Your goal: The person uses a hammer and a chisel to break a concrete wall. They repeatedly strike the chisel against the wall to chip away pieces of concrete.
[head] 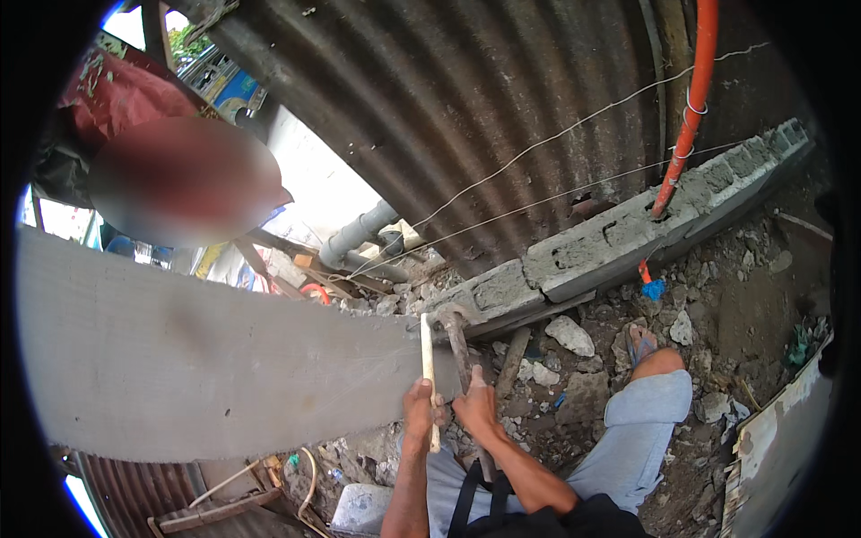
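My left hand (422, 411) is closed around a thin pale stick (428, 363), held roughly upright in the picture, its far end at the wall's edge. Just right of it, my right hand (476, 405) grips the wooden handle of a hammer (458, 336), whose mortar-crusted head lies by the stick's top end. Whether the head touches the blocks, I cannot tell. Both tools are where the smooth grey plastered wall (222, 363) meets a low row of hollow concrete blocks (578, 249) with rough mortar on top.
An orange conduit (693, 101) rises from the blocks; wires run past a rusty corrugated sheet (471, 121). Rubble and stones (570, 335) cover the ground around my sandaled foot. Grey pipes (360, 235) stand behind the wall. A blurred red shape is at upper left.
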### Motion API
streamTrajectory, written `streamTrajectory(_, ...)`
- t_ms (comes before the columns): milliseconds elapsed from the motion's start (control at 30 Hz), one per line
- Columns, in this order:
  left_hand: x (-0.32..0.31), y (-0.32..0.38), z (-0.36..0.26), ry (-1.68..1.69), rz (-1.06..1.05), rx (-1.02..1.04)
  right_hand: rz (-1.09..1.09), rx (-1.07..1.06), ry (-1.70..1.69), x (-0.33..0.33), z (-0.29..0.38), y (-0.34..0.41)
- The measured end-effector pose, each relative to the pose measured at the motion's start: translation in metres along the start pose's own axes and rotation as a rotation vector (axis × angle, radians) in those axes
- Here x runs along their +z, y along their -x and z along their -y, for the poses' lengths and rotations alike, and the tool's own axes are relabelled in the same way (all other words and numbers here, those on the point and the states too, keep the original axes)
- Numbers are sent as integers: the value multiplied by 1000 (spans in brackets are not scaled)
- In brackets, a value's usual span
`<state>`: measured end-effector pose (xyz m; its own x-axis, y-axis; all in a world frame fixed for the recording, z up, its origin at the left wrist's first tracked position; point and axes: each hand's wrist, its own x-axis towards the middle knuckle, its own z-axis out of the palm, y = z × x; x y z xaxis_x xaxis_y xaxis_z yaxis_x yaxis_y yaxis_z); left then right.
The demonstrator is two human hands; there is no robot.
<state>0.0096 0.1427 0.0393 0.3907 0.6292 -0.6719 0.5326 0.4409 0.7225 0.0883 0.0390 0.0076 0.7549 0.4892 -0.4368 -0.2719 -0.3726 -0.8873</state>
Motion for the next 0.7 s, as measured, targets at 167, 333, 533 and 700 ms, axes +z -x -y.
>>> streamTrajectory(167,6,1,3,41,-25,37,-458,-104,-415,-24,-3,-6)
streamTrajectory(333,3,-2,-1,70,-48,9,-257,-68,-143,-12,1,-18)
streamTrajectory(533,10,-3,8,-232,-34,150,-403,-39,-375,-59,14,-9)
streamTrajectory(700,-10,-2,9,-427,20,265,-567,45,-966,-86,39,10)
